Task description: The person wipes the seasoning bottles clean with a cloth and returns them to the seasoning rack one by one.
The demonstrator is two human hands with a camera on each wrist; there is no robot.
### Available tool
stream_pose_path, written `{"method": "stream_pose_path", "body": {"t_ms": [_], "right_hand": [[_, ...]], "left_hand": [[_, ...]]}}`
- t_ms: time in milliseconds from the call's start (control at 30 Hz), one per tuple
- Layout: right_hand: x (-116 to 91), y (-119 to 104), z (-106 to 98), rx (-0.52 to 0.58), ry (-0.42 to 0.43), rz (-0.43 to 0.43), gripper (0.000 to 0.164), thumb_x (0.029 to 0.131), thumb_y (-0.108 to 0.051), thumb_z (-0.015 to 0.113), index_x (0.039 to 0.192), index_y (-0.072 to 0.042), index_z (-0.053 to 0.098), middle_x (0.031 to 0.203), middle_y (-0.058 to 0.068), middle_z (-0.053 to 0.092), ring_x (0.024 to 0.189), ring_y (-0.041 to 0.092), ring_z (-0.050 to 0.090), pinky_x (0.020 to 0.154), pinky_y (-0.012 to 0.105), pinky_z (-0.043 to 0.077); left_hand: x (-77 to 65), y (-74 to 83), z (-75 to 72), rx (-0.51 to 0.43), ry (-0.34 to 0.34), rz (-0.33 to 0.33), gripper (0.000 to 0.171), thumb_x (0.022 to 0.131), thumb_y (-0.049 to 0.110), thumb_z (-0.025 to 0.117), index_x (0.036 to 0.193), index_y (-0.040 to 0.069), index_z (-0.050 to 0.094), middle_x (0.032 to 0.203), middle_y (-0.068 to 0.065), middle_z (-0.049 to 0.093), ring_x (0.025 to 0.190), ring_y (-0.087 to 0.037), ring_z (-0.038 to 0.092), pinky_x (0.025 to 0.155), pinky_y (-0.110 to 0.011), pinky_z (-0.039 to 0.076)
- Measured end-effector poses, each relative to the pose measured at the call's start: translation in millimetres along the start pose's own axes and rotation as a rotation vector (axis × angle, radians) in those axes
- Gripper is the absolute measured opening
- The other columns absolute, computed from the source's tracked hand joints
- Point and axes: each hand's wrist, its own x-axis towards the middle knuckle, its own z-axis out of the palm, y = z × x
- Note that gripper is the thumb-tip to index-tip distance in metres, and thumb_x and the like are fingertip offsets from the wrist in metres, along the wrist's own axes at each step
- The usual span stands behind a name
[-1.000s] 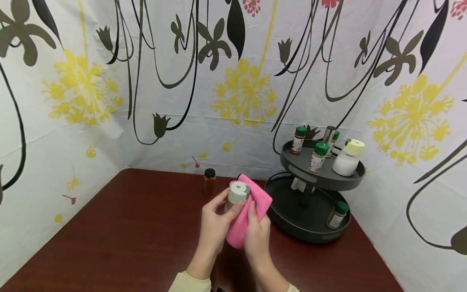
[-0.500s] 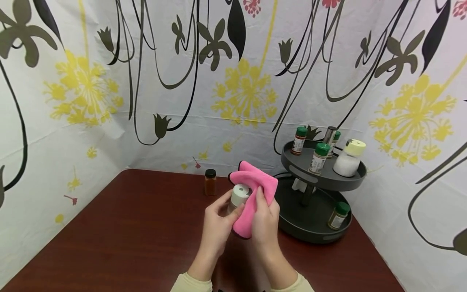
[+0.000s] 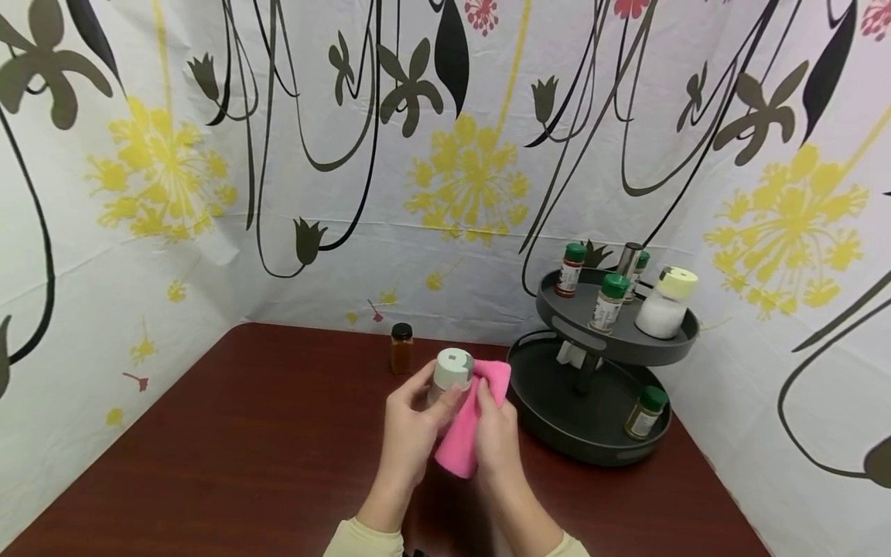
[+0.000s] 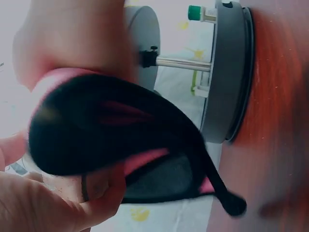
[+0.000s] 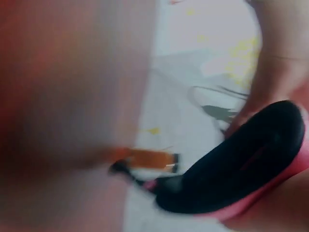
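Observation:
Over the table, my left hand [image 3: 405, 433] grips a clear shaker bottle with a whitish lid [image 3: 452, 367], fingers behind it and thumb in front. A folded pink cloth [image 3: 459, 447] is pinched in my right hand [image 3: 498, 439] and lies against the bottle's right side. In the left wrist view the cloth's dark underside [image 4: 111, 125] sags between the hands and covers much of the bottle. The right wrist view is blurred; the dark-edged cloth [image 5: 236, 164] fills its lower right, and the bottle is hidden there.
A dark two-tier turntable [image 3: 585, 445] stands at the right. Its upper tier bears green-capped spice jars [image 3: 605, 309] and a white shaker with a yellow lid [image 3: 661, 309]; another green-capped jar [image 3: 643, 414] sits below. An amber jar with a black cap [image 3: 401, 352] stands near the table's [image 3: 244, 441] back edge.
The right hand and cloth went right and up, the cloth flaring over the bottle, then came back left and down. The left hand and bottle shifted only slightly.

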Motion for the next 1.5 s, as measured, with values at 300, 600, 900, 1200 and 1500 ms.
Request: {"method": "stream_pose_path", "body": {"t_ms": [300, 600, 900, 1200, 1500], "right_hand": [[-6.2, -13.3, 10.0, 0.022, 0.046, -0.221, 0.044, 0.116, -0.035, 0.042, 0.144, -0.008, 0.061, 0.141, 0.009, 0.066, 0.127, 0.014, 0.060, 0.106, 0.019, 0.049], [-8.2, 26.1, 6.3, -0.113, 0.039, -0.124, 0.047, 0.116, -0.035, 0.042, 0.143, -0.002, 0.061, 0.131, 0.015, 0.072, 0.105, 0.007, 0.067, 0.090, 0.019, 0.054], [-4.0, -22.0, 8.3, 0.003, 0.005, -0.227, 0.044, 0.115, -0.037, 0.041, 0.143, -0.009, 0.061, 0.140, 0.009, 0.066, 0.126, 0.017, 0.058, 0.103, 0.022, 0.049], [-4.5, 17.7, 4.0, -0.088, 0.027, -0.115, 0.047, 0.115, -0.040, 0.042, 0.146, -0.009, 0.059, 0.136, 0.010, 0.069, 0.113, 0.009, 0.067, 0.096, 0.021, 0.053], [1.8, 6.7, 0.4, -0.022, 0.017, -0.052, 0.045, 0.115, -0.039, 0.041, 0.146, -0.011, 0.059, 0.132, 0.007, 0.069, 0.114, 0.013, 0.064, 0.095, 0.024, 0.053]], "left_hand": [[-3.7, -3.8, 3.0, 0.021, -0.013, 0.021, 0.048, 0.095, 0.007, 0.079, 0.142, 0.008, 0.068, 0.145, -0.014, 0.068, 0.135, -0.030, 0.062, 0.108, -0.038, 0.057], [-0.9, 1.7, -5.0, 0.001, 0.045, 0.026, 0.052, 0.093, 0.008, 0.082, 0.142, 0.004, 0.067, 0.142, -0.018, 0.069, 0.133, -0.033, 0.061, 0.100, -0.035, 0.060], [-2.7, -4.2, -3.6, 0.015, -0.030, -0.004, 0.048, 0.096, 0.010, 0.078, 0.144, 0.011, 0.068, 0.145, -0.012, 0.068, 0.131, -0.028, 0.064, 0.097, -0.024, 0.058], [1.1, 1.4, -2.4, -0.013, 0.005, 0.022, 0.048, 0.095, 0.010, 0.081, 0.141, 0.008, 0.069, 0.143, -0.014, 0.070, 0.134, -0.029, 0.063, 0.105, -0.031, 0.056], [0.2, -1.1, -1.3, 0.007, 0.005, -0.016, 0.052, 0.095, 0.013, 0.081, 0.144, 0.008, 0.066, 0.145, -0.016, 0.067, 0.137, -0.031, 0.060, 0.104, -0.035, 0.057]]}}
